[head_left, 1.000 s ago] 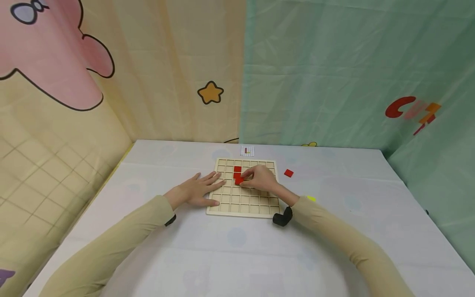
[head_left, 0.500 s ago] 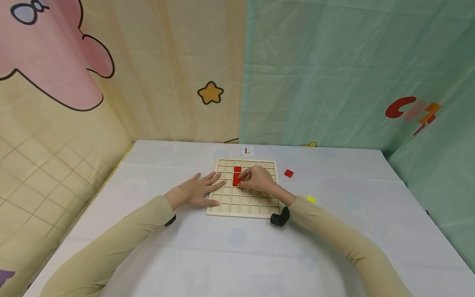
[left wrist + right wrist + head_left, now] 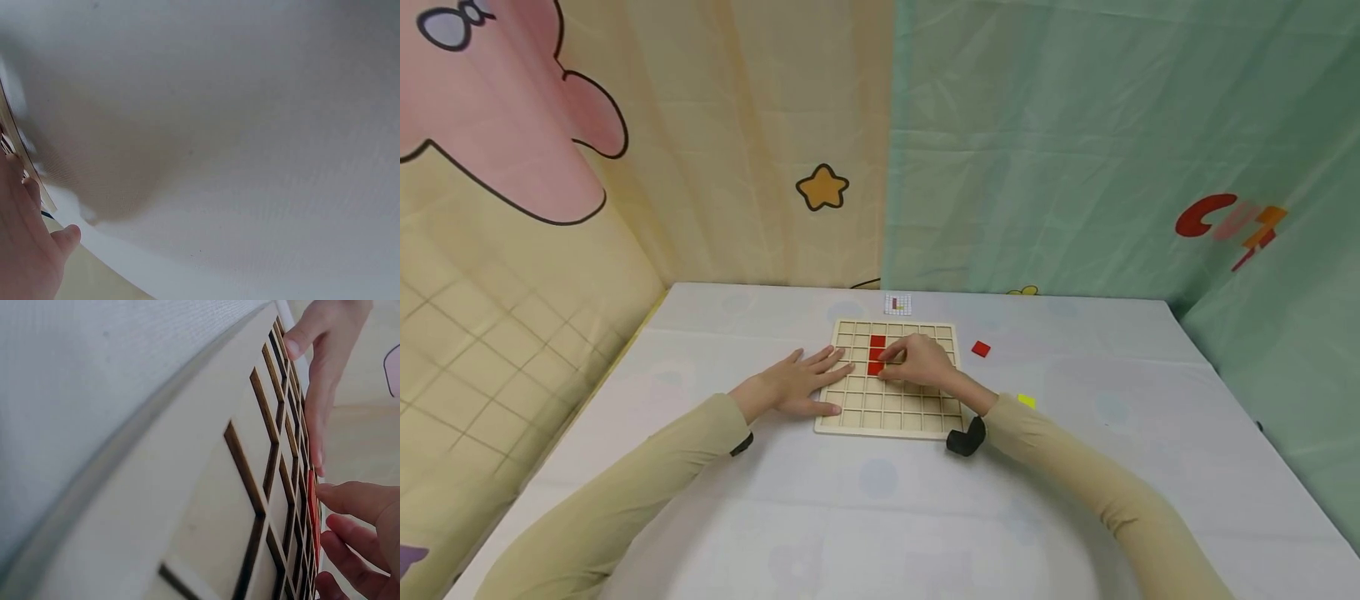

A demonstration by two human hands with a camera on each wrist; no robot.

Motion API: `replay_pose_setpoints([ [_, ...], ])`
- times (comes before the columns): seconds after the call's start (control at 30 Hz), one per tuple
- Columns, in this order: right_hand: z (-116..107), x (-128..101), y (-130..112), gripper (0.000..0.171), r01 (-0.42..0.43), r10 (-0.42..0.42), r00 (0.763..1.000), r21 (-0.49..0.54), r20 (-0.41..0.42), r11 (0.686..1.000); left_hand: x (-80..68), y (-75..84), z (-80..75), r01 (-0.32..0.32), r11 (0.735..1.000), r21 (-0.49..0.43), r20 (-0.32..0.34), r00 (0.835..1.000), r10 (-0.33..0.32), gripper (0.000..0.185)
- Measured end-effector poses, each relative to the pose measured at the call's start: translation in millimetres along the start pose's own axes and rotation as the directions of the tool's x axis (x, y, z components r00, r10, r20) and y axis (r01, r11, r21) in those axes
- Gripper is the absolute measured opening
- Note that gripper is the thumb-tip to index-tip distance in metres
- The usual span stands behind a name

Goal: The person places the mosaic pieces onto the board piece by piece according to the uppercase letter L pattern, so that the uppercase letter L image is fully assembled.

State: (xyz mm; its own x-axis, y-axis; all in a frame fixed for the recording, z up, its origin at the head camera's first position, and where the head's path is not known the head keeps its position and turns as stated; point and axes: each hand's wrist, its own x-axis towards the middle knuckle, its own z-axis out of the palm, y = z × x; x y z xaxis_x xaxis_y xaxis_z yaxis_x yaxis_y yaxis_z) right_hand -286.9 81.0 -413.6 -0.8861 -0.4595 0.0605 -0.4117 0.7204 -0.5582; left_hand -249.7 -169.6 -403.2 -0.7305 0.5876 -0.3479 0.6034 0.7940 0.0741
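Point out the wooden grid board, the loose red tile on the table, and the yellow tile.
wooden grid board (image 3: 887,412), head view, bare near cells.
loose red tile (image 3: 981,348), head view, its centre.
yellow tile (image 3: 1026,401), head view, its centre.

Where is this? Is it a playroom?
Probably a play or activity corner, though I can't be sure. Cartoon curtains with a yellow star hang behind a white table, where two hands work on a wooden grid board with red tiles.
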Motion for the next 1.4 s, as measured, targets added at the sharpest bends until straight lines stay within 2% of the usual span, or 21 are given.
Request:
replay_pose_setpoints([
  [0.23,-14,-10,7,0.025,-0.011,0.011,0.998,0.007,-0.055,1.000,-0.5,1.2,0.7,0.007,1.000,-0.006,0.003,1.000,-0.007,0.080],
  [0.43,-34,-23,19,0.024,0.032,-0.028,0.991,0.027,-0.129,0.999,-0.2,0.8,0.9,0.007,1.000,-0.004,-0.009,1.000,-0.007,0.081],
  [0.73,-59,-40,50,0.028,0.031,-0.024,0.965,0.022,-0.260,0.999,1.3,-1.4,2.8,0.012,1.000,0.002,-0.017,1.000,-0.012,0.080],
  [0.87,-67,-49,65,0.028,-0.011,0.019,0.950,0.025,-0.313,1.000,1.5,-1.5,3.4,0.004,1.000,0.003,-0.016,1.000,-0.004,0.081],
  [1.13,-81,-60,93,0.034,-0.128,0.156,0.936,0.108,-0.316,0.986,0.2,-1.8,0.2,0.004,1.000,0.009,-0.020,1.000,-0.004,0.081],
  [1.3,-83,-63,112,0.037,-0.192,0.227,0.937,0.150,-0.267,0.970,-0.3,-1.7,-1.7,-0.003,1.000,0.010,-0.021,1.000,0.004,0.080],
  [1.4,-81,-65,122,0.038,-0.227,0.256,0.936,0.141,-0.240,0.964,-0.5,-0.5,-0.7,-0.016,1.000,0.003,-0.014,1.000,0.016,0.080],
])
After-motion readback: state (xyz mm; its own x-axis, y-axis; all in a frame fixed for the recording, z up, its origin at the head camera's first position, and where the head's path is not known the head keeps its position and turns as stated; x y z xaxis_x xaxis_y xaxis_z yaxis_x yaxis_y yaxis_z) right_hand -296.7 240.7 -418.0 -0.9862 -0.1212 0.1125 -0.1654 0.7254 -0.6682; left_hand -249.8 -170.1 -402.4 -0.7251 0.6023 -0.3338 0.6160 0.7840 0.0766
